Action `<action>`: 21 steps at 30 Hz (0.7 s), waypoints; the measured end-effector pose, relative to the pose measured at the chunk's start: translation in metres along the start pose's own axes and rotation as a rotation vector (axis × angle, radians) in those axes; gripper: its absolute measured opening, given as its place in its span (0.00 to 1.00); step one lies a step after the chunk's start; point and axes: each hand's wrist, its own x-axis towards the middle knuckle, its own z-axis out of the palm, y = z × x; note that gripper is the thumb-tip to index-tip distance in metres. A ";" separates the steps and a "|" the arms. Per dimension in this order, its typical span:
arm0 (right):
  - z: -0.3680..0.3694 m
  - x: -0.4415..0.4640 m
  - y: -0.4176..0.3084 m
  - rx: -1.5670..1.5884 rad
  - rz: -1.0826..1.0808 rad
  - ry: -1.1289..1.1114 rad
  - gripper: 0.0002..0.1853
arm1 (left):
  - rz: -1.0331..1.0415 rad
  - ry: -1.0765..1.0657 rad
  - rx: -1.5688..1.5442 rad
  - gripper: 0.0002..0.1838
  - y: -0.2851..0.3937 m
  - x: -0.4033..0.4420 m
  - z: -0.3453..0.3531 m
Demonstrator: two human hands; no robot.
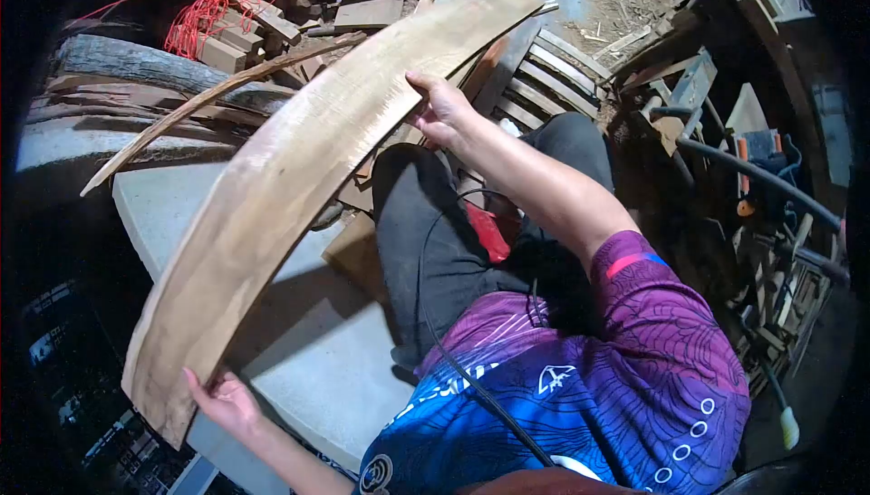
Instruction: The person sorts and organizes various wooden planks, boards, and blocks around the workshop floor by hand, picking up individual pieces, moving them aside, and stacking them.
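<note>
A long, slightly curved wooden plank [290, 151] with pale, sawn grain stretches diagonally from the lower left to the top. My left hand [228, 403] grips its near end, the thumb on the upper face and the other fingers partly hidden beneath. Farther up the same edge, my right hand [439, 113] holds the board with its thumb over the top and its fingers curled under. The plank is raised above a pale slab [317, 377] and casts a shadow on it.
Red string [204, 22] lies tangled on wood blocks at the upper left, near a thin stick [208, 101] and a log [154, 65]. Slatted wood [557, 78] stands beyond my knees. Tools and scrap timber crowd the right side. A black cable [453, 355] crosses my lap.
</note>
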 end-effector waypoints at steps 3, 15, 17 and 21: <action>-0.006 0.029 0.009 0.030 0.017 0.077 0.14 | 0.008 0.029 -0.016 0.18 -0.037 -0.009 0.023; -0.058 0.111 -0.068 -1.468 -0.374 -0.078 0.34 | -0.390 -0.013 -0.181 0.22 -0.300 0.060 0.116; -0.065 0.052 -0.099 -1.729 -0.491 -0.218 0.31 | -0.413 -0.031 -0.146 0.20 -0.360 0.061 0.107; -0.135 -0.055 -0.159 -1.947 -0.791 -0.150 0.19 | -0.649 0.039 -0.291 0.21 -0.450 0.059 0.081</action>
